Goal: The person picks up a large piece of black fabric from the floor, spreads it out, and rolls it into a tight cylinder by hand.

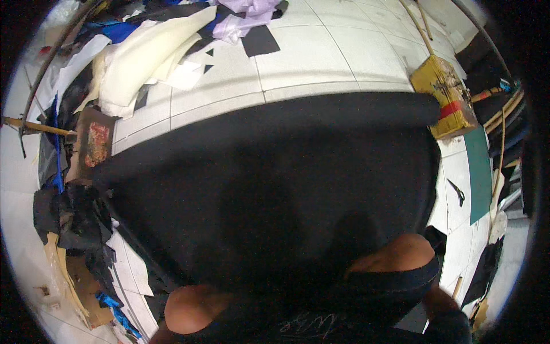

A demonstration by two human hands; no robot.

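Observation:
A wide sheet of black cloth point(332, 166) covers most of the white tiled floor in front of me. Along its far edge it forms a thick roll point(275, 117), bulging at the right end. My bare knees show at the near edge of the cloth, below dark shorts. Neither of my hands can be seen. At the lower right, part of my right arm point(442, 303) shows beside a dark sleeve, its hand hidden. A pair of black scissors point(458, 193) lies on the tiles to the right of the cloth.
A yellow box point(446, 97) with a red band touches the roll's right end. A brown block point(94, 143) stands by its left end. Cream cloth point(152, 60) and lilac cloth point(243, 17) lie at the far left. A green strip point(479, 175) lies right of the scissors.

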